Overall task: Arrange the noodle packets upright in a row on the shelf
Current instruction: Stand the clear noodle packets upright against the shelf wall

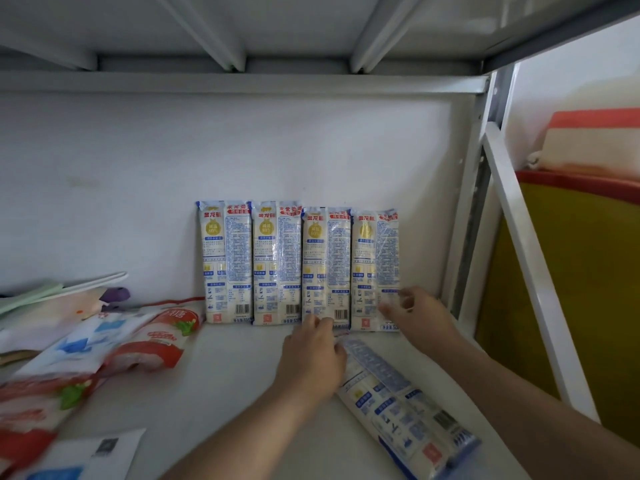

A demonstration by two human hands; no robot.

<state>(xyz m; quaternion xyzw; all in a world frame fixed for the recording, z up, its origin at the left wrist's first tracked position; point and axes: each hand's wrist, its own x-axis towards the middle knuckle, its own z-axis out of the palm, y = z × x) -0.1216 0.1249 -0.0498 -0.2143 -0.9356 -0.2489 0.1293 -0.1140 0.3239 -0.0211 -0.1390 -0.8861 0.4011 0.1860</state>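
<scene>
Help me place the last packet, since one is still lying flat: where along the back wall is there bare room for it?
Free: the back wall left of the four upright packets, above the red sugar bags. A narrow gap sits between the row and the right shelf post. Crowded: both hands, left and right, at the row's base, the flat packet beside them.

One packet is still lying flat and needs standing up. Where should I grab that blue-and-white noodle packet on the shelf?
Grip the flat blue-and-white noodle packet across its narrow middle, coming from above on the right; it lies diagonally with both long edges exposed there.
</scene>
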